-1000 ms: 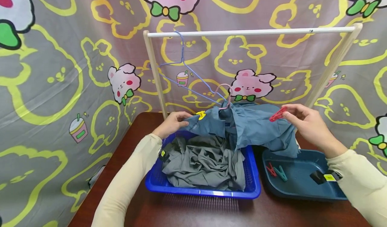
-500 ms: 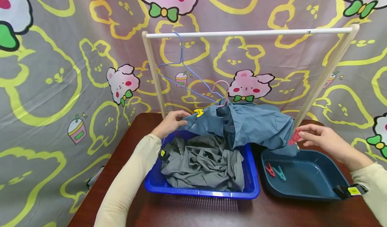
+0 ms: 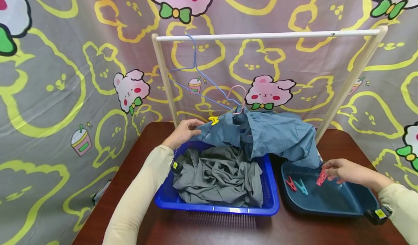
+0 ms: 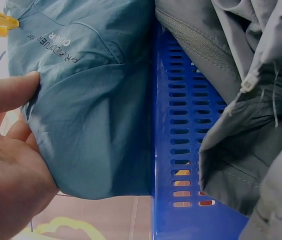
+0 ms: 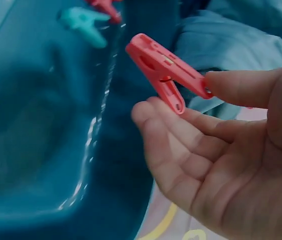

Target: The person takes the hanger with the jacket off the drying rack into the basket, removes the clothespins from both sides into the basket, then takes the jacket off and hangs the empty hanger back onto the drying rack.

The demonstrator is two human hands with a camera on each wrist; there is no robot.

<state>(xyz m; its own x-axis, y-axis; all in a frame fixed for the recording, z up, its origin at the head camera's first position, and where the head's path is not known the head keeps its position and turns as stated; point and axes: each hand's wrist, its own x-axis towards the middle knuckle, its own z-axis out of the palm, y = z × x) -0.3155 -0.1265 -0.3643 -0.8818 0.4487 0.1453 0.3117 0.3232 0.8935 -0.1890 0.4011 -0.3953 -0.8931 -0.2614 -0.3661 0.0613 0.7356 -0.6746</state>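
A blue garment point(image 3: 277, 132) hangs loosely around a pink hanger point(image 3: 243, 101), whose hook stands up from the cloth. Its left end is pinched between the thumb and fingers of my left hand point(image 3: 184, 133), as the left wrist view also shows. Close to that hand, a yellow clothespin point(image 3: 213, 120) is clipped on the garment's upper edge. My right hand point(image 3: 347, 172) holds a red clothespin point(image 5: 168, 70) between thumb and fingers, over the dark blue tub point(image 3: 336, 205). Inside the tub lie another red clothespin point(image 3: 290, 184) and a teal clothespin point(image 3: 301, 187).
A blue basket point(image 3: 215, 209) filled with grey clothing point(image 3: 225, 176) stands on the brown table point(image 3: 183, 230). Behind it rises a rack with a white bar point(image 3: 267, 36), from which a blue wire hanger point(image 3: 195, 56) hangs at the left. Patterned cloth covers the walls.
My right hand has moved down and away from the garment's right side to above the tub, carrying the red clothespin. My left hand keeps its pinch on the garment.
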